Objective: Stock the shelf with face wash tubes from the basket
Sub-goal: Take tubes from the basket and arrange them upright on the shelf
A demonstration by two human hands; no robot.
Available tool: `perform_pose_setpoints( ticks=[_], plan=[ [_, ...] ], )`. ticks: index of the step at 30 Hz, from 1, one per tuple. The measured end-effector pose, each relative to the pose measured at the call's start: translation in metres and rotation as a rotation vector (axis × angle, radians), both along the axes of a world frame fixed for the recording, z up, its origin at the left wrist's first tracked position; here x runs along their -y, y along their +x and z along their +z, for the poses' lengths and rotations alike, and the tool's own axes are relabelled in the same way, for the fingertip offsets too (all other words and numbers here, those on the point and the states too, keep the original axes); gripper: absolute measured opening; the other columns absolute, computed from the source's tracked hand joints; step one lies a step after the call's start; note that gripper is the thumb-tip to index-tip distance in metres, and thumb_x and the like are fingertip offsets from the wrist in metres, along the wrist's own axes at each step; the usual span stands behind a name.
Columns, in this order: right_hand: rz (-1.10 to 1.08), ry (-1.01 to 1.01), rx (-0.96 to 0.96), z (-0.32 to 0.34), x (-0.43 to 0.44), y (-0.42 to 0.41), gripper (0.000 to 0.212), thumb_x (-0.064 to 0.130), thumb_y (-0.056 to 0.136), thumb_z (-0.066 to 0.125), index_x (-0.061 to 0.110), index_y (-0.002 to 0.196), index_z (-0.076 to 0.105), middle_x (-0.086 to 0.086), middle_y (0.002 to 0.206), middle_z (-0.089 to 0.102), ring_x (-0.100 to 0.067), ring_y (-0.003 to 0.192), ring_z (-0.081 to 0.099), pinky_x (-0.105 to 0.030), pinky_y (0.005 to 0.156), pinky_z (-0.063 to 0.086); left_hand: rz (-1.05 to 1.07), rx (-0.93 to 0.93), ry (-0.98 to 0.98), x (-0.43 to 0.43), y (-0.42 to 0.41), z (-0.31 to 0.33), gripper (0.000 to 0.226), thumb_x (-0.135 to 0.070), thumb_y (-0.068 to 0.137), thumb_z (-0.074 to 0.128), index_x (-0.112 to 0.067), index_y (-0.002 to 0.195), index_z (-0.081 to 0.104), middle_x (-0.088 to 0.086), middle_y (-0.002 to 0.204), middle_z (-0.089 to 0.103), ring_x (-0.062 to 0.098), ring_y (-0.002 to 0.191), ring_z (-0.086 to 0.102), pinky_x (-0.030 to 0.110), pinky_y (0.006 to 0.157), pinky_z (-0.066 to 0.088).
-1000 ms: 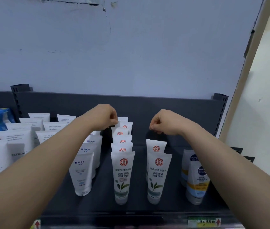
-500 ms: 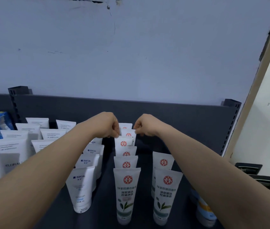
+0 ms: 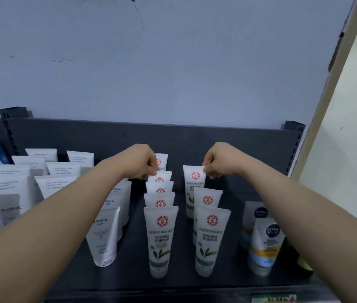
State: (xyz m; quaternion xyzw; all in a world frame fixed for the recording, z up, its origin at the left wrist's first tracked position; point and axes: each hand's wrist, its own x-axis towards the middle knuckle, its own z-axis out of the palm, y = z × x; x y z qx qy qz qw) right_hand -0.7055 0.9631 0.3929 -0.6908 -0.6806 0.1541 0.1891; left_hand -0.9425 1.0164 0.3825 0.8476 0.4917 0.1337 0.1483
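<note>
Nearest, a green-and-white paper price label (image 3: 273, 299) on the front lip is cut off by the bottom edge, its print unreadable. On the dark grey metal shelf (image 3: 129, 278) stand white plastic face wash tubes (image 3: 161, 239) with red seals and green leaves, caps down, in two files. The left file overlaps so only its front tube shows whole. Farther back, the right hand (image 3: 219, 162) pinches the crimped top corner of the rearmost right-file tube (image 3: 194, 182), whose base is hidden behind the next one. The left hand (image 3: 139, 162) is curled, knuckles up, at the tops of the far left-file tubes. Its fingertips are hidden, so whether it grips one cannot be told.
</note>
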Motion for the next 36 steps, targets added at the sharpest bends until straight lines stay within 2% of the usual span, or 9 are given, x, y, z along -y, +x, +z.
perform_pose_setpoints(
  ticks=[6,11,16,21,23,27,30,34,36],
  plan=[
    [-0.021,-0.019,-0.017,-0.009,0.023,0.013,0.010,0.005,0.079,0.065,0.008,0.073,0.072,-0.008,0.071,0.074,-0.019,0.071,0.073,-0.035,0.071,0.061,0.022,-0.032,0.039,0.009,0.003,0.000,0.009,-0.014,0.085,0.069,-0.018,0.076,0.071,0.001,0.081,0.072,0.018,0.071,0.070,0.032,0.076,0.058],
    [-0.046,0.004,-0.011,-0.017,0.028,0.015,0.014,0.004,0.078,0.064,0.011,0.069,0.073,-0.004,0.070,0.074,-0.018,0.072,0.073,-0.038,0.074,0.061,0.040,-0.063,0.089,0.013,0.003,0.000,0.010,-0.016,0.086,0.067,-0.011,0.090,0.075,-0.001,0.086,0.072,0.016,0.073,0.068,0.031,0.079,0.056],
    [-0.067,0.003,0.001,-0.020,0.026,0.015,0.014,0.004,0.081,0.063,0.010,0.073,0.073,-0.005,0.073,0.074,-0.018,0.074,0.072,-0.036,0.075,0.060,0.036,-0.068,0.095,0.012,0.003,0.000,0.010,-0.016,0.087,0.066,-0.012,0.091,0.074,-0.011,0.070,0.062,0.010,0.065,0.062,0.027,0.075,0.053],
    [-0.056,-0.055,0.033,-0.015,0.024,0.019,0.013,0.005,0.082,0.062,0.010,0.079,0.073,-0.006,0.076,0.075,-0.020,0.078,0.072,-0.037,0.077,0.060,0.036,-0.067,0.023,0.009,-0.003,0.002,0.010,-0.021,0.087,0.066,-0.016,0.084,0.074,0.002,0.077,0.073,0.019,0.072,0.070,0.036,0.076,0.058],
    [-0.041,-0.052,0.046,-0.015,0.024,0.020,0.015,0.004,0.080,0.062,0.012,0.079,0.074,-0.003,0.076,0.075,-0.018,0.078,0.072,-0.038,0.079,0.059,0.036,-0.058,0.004,0.009,-0.006,0.004,0.010,-0.022,0.086,0.067,-0.017,0.081,0.074,-0.002,0.074,0.072,0.017,0.070,0.069,0.035,0.076,0.059],
    [-0.049,-0.088,0.001,-0.013,0.022,0.018,0.016,0.000,0.079,0.061,0.008,0.079,0.074,-0.008,0.074,0.075,-0.021,0.079,0.073,-0.038,0.077,0.060,0.042,-0.015,-0.059,0.008,-0.009,0.007,0.011,-0.013,0.084,0.070,-0.017,0.074,0.071,-0.022,0.051,0.062,0.013,0.061,0.066,0.030,0.071,0.058],
    [-0.043,-0.114,-0.008,-0.008,0.022,0.015,0.015,-0.001,0.081,0.059,0.004,0.081,0.073,-0.011,0.075,0.075,-0.023,0.080,0.073,-0.036,0.077,0.060,0.025,0.001,-0.051,0.007,-0.007,0.005,0.009,-0.013,0.083,0.071,-0.017,0.075,0.071,-0.016,0.062,0.066,0.020,0.070,0.071,0.037,0.075,0.060],
    [-0.032,-0.129,0.006,-0.006,0.022,0.017,0.014,-0.001,0.083,0.059,0.002,0.083,0.072,-0.012,0.077,0.075,-0.023,0.080,0.073,-0.035,0.076,0.060,0.012,0.007,-0.023,0.004,-0.004,0.004,0.007,-0.012,0.083,0.070,-0.016,0.078,0.072,-0.020,0.065,0.063,0.023,0.075,0.072,0.038,0.077,0.059],
    [-0.028,-0.134,0.020,-0.007,0.022,0.019,0.014,0.000,0.083,0.059,0.003,0.083,0.072,-0.012,0.078,0.075,-0.023,0.081,0.073,-0.033,0.075,0.060,0.013,-0.004,-0.031,0.003,-0.004,0.003,0.010,-0.012,0.084,0.070,-0.018,0.076,0.070,-0.011,0.069,0.067,0.023,0.075,0.072,0.038,0.077,0.059]
  ],
)
